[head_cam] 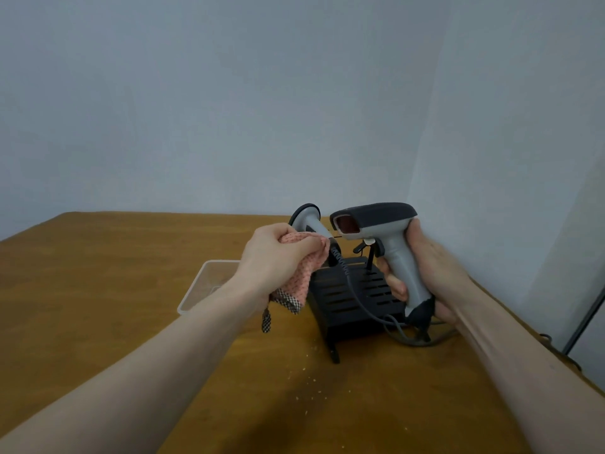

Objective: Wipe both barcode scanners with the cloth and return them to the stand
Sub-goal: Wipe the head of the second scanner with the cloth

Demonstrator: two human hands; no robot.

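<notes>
**One scanner lifted for wiping, the other waiting on the stand**

The right hand (425,273) is wrapped around the handle of a grey plastic barcode scanner with a dark top and reddish window (376,224), its fingers (394,283) closed firmly on the grip. It is held upright above the right side of the stand, with the window turned left toward the other hand, which looks like a way of offering the face to the cloth. Its grey cable (402,339) trails from the handle's base down to the surface.

The left hand (278,253) has its fingers closed on a bunched pink patterned cloth with a checked border (302,273). The cloth hangs just left of the lifted scanner and is close to, perhaps touching, the second grey scanner (309,221), which sits behind the hand on the far left of the black slotted metal stand (353,299). Whether cloth and second scanner are in contact cannot be told, since the hand covers the spot.

The stand rests on the brown wooden surface (131,290), toward the right. A clear plastic tray (203,286) lies to its left, partly hidden by the left forearm. Pale crumbs (311,381) dot the near surface.

Judging by this, wiping is under way and neither return is finished for the held scanner.
</notes>
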